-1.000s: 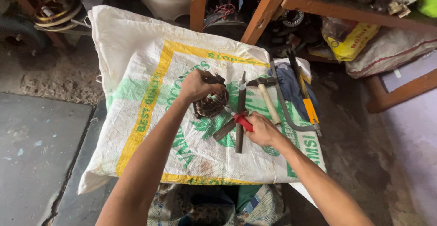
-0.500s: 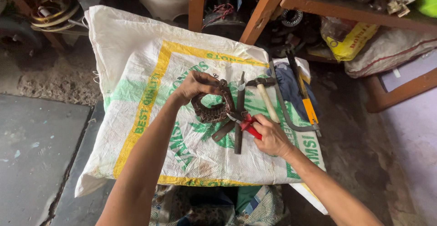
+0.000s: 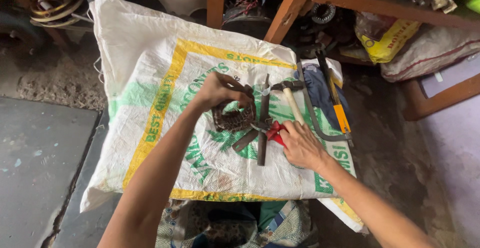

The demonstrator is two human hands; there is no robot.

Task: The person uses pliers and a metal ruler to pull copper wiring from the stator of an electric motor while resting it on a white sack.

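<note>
My left hand [image 3: 218, 93] grips the top of a dark ring-shaped metal part wound with wire [image 3: 233, 119], which rests on a white woven sack [image 3: 150, 78] with green and yellow print. My right hand [image 3: 300, 145] holds the red handles of a pair of pliers [image 3: 272, 130], whose jaws point left toward the ring. A long flat dark metal bar [image 3: 263, 123] lies upright beside the ring, and a shorter flat bar [image 3: 245, 140] lies slanted under it.
A wooden-handled hammer [image 3: 289, 98] lies right of the bar. A hacksaw [image 3: 320, 113] with a yellow handle rests on a blue cloth [image 3: 320, 90]. Wooden legs [image 3: 216, 0], a yellow bag [image 3: 387, 40] and metal clutter stand behind. A grey slab [image 3: 35, 163] lies left.
My left hand has tilted and lowered the wound ring slightly. My right hand has closed on the red pliers and brought them left toward the ring.
</note>
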